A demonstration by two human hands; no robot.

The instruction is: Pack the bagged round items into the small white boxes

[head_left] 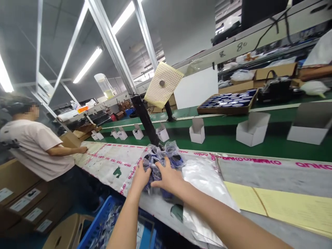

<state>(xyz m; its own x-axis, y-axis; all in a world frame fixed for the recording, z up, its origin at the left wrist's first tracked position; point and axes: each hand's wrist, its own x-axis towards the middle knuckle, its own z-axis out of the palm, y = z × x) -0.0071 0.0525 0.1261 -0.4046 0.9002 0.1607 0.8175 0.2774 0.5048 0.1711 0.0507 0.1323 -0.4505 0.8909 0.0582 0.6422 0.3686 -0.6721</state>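
Factory with green conveyor belt

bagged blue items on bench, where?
Head view, mid-frame: the bagged blue items sit under the left hand and right hand, left of the white plastic sheeting.

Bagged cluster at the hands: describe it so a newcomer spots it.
Along the green conveyor runs a pale worktable. On it, the left hand and right hand touch the cluster: blue under clear plastic, unlike the white plastic beside it.
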